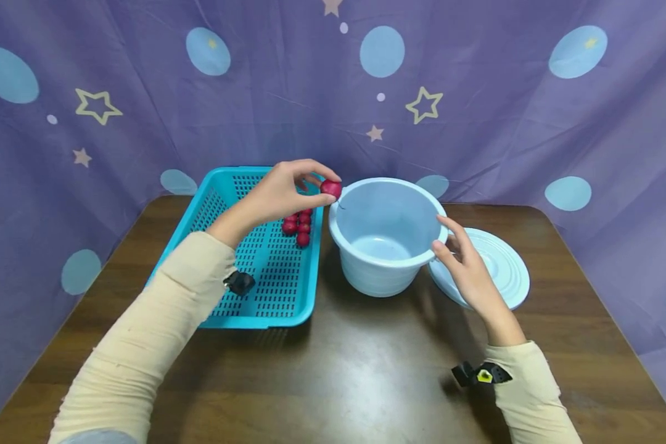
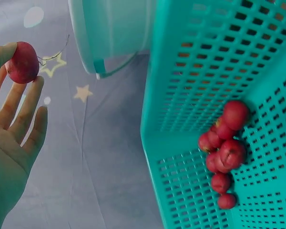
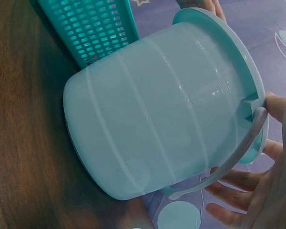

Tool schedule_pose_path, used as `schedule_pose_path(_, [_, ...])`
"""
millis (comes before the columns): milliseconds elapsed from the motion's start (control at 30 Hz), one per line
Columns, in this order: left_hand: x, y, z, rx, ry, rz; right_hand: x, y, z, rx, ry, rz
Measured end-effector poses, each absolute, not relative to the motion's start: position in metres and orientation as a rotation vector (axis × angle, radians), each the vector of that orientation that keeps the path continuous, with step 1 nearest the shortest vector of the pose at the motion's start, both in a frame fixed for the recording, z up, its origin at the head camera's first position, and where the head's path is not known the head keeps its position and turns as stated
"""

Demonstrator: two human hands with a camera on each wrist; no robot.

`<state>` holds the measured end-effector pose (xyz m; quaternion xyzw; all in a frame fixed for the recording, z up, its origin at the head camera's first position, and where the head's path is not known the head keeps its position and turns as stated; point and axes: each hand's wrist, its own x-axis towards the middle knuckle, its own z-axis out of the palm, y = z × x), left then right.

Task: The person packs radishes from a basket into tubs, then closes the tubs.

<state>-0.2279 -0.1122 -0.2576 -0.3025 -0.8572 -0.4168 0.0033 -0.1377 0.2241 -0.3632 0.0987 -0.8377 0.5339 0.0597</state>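
My left hand (image 1: pixel 283 192) pinches a red radish (image 1: pixel 330 189) between thumb and fingertips, just beside the left rim of a light blue bucket (image 1: pixel 378 271). A thin root trails from that radish in the left wrist view. Inside, the bucket's visible floor shows no contents. My right hand (image 1: pixel 468 271) holds the bucket's right rim, with the thumb and fingers about the edge. The bucket's handle (image 3: pixel 229 162) hangs down beside those fingers in the right wrist view. Several radishes (image 2: pixel 231 155) lie together along one side of a turquoise basket (image 1: pixel 272 290), partly hidden by my left hand in the head view.
A round light blue lid (image 1: pixel 513 271) lies on the wooden table (image 1: pixel 355 370), right of the bucket and partly behind my right hand. The basket stands close to the bucket's left. A purple curtain (image 1: pixel 311 105) hangs behind the table.
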Motion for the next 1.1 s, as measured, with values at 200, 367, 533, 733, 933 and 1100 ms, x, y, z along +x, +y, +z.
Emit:
schedule_pose_path(200, [-0.223,-0.099,-0.253,-1.053,-2.716,-1.209,-0.135,0.224,-0.366,0.294,-2.538,1.624])
schedule_pose_path(367, [-0.221,-0.088,-0.253,-1.125,-2.747,-1.156,-0.134,0.225,-0.366,0.285,-2.539,1.606])
schedule_pose_path(533, [-0.222,-0.083,-0.260,-1.175,-2.800,-1.099,-0.134,0.225,-0.366,0.283,-2.540,1.603])
schedule_pose_path(733, [-0.225,-0.081,-0.269,-1.241,-2.819,-0.967,-0.134,0.226,-0.365,0.281,-2.548,1.594])
schedule_pose_path(933, [-0.226,-0.085,-0.274,-1.218,-2.849,-0.847,-0.136,0.226,-0.364,0.306,-2.537,1.595])
schedule_pose_path(1100, [-0.225,-0.089,-0.277,-1.177,-2.879,-0.815,-0.137,0.223,-0.363,0.306,-2.538,1.599])
